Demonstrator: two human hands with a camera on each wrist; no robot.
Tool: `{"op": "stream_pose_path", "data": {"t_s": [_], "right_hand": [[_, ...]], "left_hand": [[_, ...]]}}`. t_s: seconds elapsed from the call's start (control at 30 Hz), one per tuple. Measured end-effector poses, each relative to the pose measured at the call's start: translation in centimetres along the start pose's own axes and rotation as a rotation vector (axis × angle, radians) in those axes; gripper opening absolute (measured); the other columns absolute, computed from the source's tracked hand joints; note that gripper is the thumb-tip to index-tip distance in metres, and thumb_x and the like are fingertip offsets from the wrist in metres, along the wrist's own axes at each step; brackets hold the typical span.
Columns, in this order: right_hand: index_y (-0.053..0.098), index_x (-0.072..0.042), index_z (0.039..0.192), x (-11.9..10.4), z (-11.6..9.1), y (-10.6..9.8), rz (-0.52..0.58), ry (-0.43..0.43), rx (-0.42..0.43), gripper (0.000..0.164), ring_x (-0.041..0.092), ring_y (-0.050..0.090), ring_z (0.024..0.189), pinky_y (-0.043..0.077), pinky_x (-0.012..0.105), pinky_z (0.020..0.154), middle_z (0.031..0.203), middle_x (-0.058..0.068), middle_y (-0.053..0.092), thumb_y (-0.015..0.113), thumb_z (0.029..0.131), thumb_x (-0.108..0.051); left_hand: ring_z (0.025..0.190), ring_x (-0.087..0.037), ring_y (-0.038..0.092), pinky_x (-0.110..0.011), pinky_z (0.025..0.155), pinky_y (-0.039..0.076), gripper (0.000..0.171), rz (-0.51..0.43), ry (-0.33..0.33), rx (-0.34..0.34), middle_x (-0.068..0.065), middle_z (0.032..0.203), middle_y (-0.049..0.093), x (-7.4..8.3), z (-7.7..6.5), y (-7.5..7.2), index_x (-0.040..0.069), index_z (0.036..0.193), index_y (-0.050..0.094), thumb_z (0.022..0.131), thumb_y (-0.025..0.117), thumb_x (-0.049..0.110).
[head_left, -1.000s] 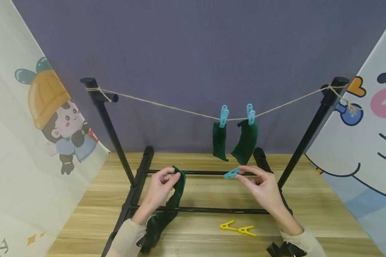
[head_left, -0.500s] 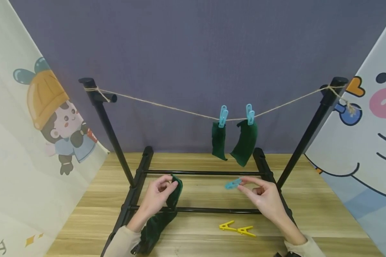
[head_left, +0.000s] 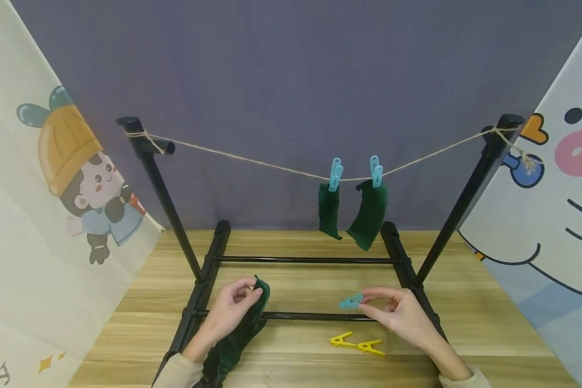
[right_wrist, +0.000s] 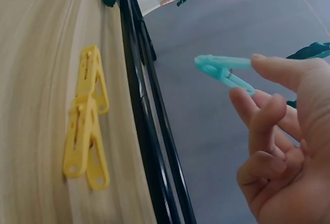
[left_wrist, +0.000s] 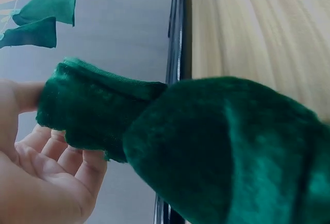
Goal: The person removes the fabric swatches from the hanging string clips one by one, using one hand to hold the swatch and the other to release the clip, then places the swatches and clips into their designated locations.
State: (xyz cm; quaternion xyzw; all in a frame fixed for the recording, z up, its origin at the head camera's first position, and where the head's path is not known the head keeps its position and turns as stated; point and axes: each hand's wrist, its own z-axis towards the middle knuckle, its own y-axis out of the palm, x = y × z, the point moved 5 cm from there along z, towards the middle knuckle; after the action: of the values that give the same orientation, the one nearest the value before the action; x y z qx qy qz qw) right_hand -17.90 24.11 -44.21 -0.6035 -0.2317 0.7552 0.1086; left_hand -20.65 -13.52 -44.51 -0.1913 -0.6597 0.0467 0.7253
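Observation:
My left hand [head_left: 228, 311] pinches the top edge of a long dark green velvety cloth [head_left: 237, 340], which droops toward the table's near side. In the left wrist view the cloth [left_wrist: 232, 146] folds over in front of the camera, the thumb behind its edge. Between thumb and fingertips my right hand [head_left: 400, 312] holds a blue clothespin [head_left: 351, 302] by its handle end, above the frame's front bar. The right wrist view shows that clothespin [right_wrist: 221, 70] with its tip pointing away from the hand. Both hands are apart, low inside the frame.
A black pipe frame [head_left: 300, 260] stands on the wooden table [head_left: 291, 372]. A sagging string [head_left: 233, 156] joins its posts; two blue clothespins [head_left: 335, 175] hold a narrow green cloth [head_left: 328, 210] and a wider green cloth [head_left: 370, 215] on it. Two yellow clothespins [head_left: 357, 343] lie in front.
Both hands have moved down toward me, the left with the green cloth and the right with the blue clothespin. The hanging cloths and yellow clothespins have stayed put.

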Motion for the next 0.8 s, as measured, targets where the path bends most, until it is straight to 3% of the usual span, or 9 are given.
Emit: {"op": "stream_pose_path", "data": {"t_s": [0.2, 0.43, 0.5, 0.63, 0.73, 0.8], "right_hand": [[0.078, -0.013, 0.119, 1.1, -1.1, 0.3, 0.02, 0.004, -0.136, 0.026, -0.006, 0.026, 0.043, 0.028, 0.018, 0.039, 0.104, 0.004, 0.082, 0.082, 0.095, -0.023], [0.077, -0.011, 0.118, 2.9, -2.6, 1.2, 0.043, 0.073, -0.301, 0.026, -0.003, 0.025, 0.046, 0.028, 0.018, 0.043, 0.11, 0.005, 0.081, 0.081, 0.096, -0.024], [0.077, -0.011, 0.117, 3.2, -2.8, 1.3, 0.049, 0.076, -0.326, 0.025, -0.002, 0.026, 0.047, 0.028, 0.018, 0.044, 0.11, 0.006, 0.081, 0.081, 0.096, -0.024], [0.077, -0.011, 0.114, 3.6, -3.0, 1.5, 0.066, 0.051, -0.362, 0.021, -0.003, 0.045, 0.057, 0.031, 0.019, 0.045, 0.109, 0.007, 0.081, 0.081, 0.095, -0.021], [0.078, -0.012, 0.112, 3.7, -3.2, 1.6, 0.075, 0.033, -0.389, 0.02, -0.005, 0.046, 0.06, 0.03, 0.019, 0.045, 0.106, 0.006, 0.081, 0.081, 0.094, -0.019], [0.078, -0.013, 0.11, 3.8, -3.3, 1.8, 0.076, 0.031, -0.405, 0.018, -0.006, 0.038, 0.054, 0.029, 0.019, 0.044, 0.104, 0.004, 0.082, 0.082, 0.094, -0.019]], "left_hand": [[0.085, -0.009, 0.068, -0.023, 0.076, 0.055, 0.036, 0.095, -0.007, -0.088, -0.004, 0.094, 0.069, -1.0, -1.0, -0.1, 0.0, 0.127, 0.07, 0.106, 0.067, 0.029], [0.084, -0.006, 0.068, -0.025, 0.076, 0.059, 0.03, 0.147, 0.025, -0.223, -0.003, 0.095, 0.075, -2.7, -2.1, 0.1, 0.0, 0.122, 0.071, 0.108, 0.065, 0.025], [0.089, -0.006, 0.069, -0.027, 0.081, 0.06, 0.027, 0.153, 0.022, -0.252, -0.003, 0.098, 0.075, -2.9, -2.3, 0.0, 0.002, 0.121, 0.072, 0.107, 0.065, 0.025], [0.097, -0.011, 0.069, -0.028, 0.082, 0.06, 0.023, 0.182, -0.003, -0.292, -0.002, 0.104, 0.074, -3.3, -2.5, -0.3, 0.006, 0.118, 0.073, 0.106, 0.067, 0.025], [0.096, -0.015, 0.068, -0.028, 0.076, 0.058, 0.024, 0.214, -0.025, -0.317, -0.003, 0.106, 0.074, -3.5, -2.7, -0.5, 0.006, 0.12, 0.073, 0.105, 0.069, 0.025], [0.094, -0.015, 0.068, -0.027, 0.073, 0.058, 0.028, 0.238, -0.033, -0.332, -0.003, 0.106, 0.074, -3.8, -2.9, -0.5, 0.005, 0.123, 0.072, 0.104, 0.07, 0.025]]}}
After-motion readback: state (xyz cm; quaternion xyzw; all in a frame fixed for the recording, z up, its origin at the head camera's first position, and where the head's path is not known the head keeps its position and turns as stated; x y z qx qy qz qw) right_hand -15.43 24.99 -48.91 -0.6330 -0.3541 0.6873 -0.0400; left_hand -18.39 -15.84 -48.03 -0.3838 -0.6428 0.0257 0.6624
